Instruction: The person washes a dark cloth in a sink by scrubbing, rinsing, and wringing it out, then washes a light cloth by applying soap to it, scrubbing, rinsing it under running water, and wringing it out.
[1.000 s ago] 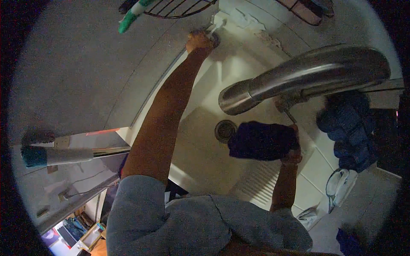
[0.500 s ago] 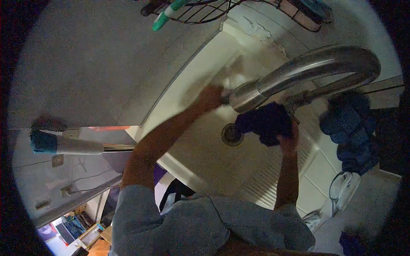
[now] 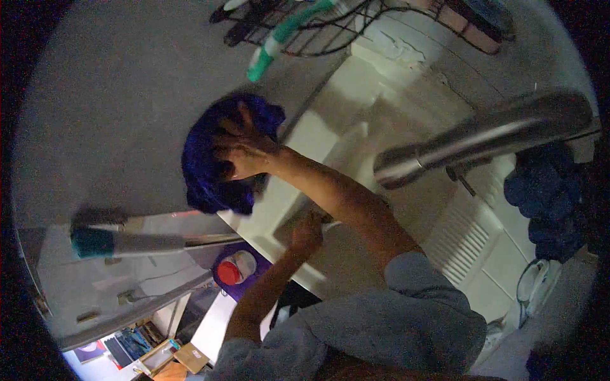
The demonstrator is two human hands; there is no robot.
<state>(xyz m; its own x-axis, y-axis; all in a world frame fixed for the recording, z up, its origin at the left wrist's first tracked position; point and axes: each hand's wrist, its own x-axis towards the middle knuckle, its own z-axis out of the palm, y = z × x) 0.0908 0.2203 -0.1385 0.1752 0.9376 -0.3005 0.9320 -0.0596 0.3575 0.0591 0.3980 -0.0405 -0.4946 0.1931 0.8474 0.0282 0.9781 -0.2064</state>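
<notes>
By the grey wall (image 3: 133, 127) beside the pale sink (image 3: 323, 124), your right hand (image 3: 244, 149) lies spread wide on the purple cloth (image 3: 204, 146) while your left hand (image 3: 307, 232) curls, its hold too dim to tell.

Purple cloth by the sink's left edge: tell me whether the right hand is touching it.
Touching. The head view shows the right hand laid over the purple cloth, its spread fingers against the fabric.
</notes>
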